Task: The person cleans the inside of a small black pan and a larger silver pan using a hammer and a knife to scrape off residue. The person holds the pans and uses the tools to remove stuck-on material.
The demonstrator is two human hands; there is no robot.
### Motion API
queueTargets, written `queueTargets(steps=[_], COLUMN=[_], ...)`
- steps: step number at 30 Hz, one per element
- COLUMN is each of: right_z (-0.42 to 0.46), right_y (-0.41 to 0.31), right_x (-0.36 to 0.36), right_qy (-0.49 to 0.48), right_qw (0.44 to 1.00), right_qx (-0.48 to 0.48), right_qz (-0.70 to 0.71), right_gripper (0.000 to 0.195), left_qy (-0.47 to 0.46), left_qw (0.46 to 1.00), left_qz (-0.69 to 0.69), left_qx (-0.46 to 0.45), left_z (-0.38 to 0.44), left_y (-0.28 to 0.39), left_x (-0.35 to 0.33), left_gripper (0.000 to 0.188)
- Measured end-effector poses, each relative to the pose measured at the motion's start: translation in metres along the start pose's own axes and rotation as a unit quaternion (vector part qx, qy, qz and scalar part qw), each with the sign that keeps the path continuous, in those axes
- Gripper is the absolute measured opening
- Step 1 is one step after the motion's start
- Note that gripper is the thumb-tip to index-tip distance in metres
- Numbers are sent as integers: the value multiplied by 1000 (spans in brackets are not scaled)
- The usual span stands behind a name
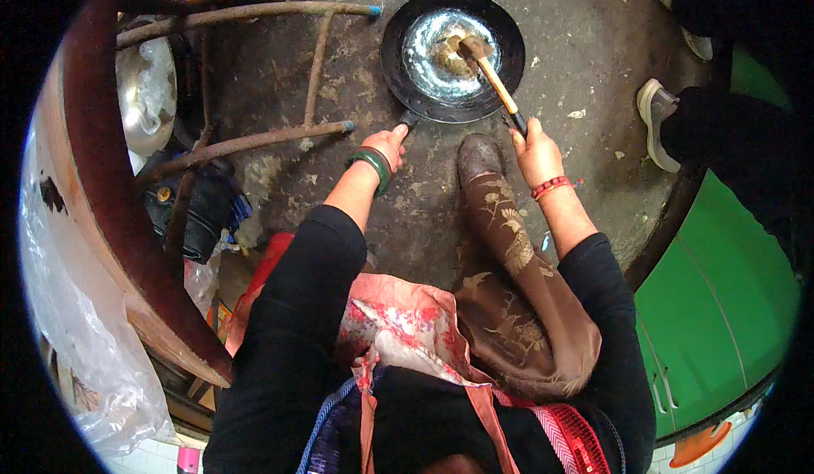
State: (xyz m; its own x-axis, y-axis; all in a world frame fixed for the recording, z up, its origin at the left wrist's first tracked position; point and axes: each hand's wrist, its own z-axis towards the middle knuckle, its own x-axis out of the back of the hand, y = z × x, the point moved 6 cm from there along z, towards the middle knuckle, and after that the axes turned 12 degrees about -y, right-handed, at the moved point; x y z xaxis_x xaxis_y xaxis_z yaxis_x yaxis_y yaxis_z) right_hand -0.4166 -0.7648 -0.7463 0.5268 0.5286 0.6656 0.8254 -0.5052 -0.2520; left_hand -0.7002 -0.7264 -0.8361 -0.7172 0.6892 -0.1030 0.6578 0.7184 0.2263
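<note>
A round black wok (397,48) sits on the floor before me, its middle shiny, wet-looking or bare metal, with a brownish patch reflected or lying at its centre. My left hand (386,146), wearing a green bangle, grips the wok's dark handle (410,120). In my right hand (537,156) is a hammer-like tool (497,85) with a pale wooden shaft and black grip. Its brownish head is blurred and lies over the wok's centre; whether it touches the metal I cannot tell.
Rusty metal table legs (254,16) jut in from the left, near a black bag (191,219) and a metal basin (143,118). Another person's shoes (658,124) stand at the right. Green cabinet doors (706,302) lie lower right. My shoe (480,156) is close below the wok.
</note>
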Motion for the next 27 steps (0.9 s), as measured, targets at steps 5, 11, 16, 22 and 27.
queueTargets(steps=[5,11,16,22,27], right_z=[-10,21,2,16,0], right_y=[-12,-20,-32,1,-28], right_x=[10,-3,24,-3,18], right_qy=[48,-12,41,-25,31], right_qw=[995,998,993,999,996], right_qx=[37,56,82,-4,61], right_qz=[84,-26,69,-29,52], right_gripper=[31,32,32,32,32], left_qy=[-15,-6,-5,-13,-10], left_qw=[999,999,1000,1000,1000], left_qz=[45,32,-16,0,-19], left_qx=[-24,-5,-14,1,-4], left_z=[4,5,1,-5,-3], left_y=[-3,1,0,0,-2], left_x=[2,6,1,-5,-3], left_gripper=[53,51,51,52,52])
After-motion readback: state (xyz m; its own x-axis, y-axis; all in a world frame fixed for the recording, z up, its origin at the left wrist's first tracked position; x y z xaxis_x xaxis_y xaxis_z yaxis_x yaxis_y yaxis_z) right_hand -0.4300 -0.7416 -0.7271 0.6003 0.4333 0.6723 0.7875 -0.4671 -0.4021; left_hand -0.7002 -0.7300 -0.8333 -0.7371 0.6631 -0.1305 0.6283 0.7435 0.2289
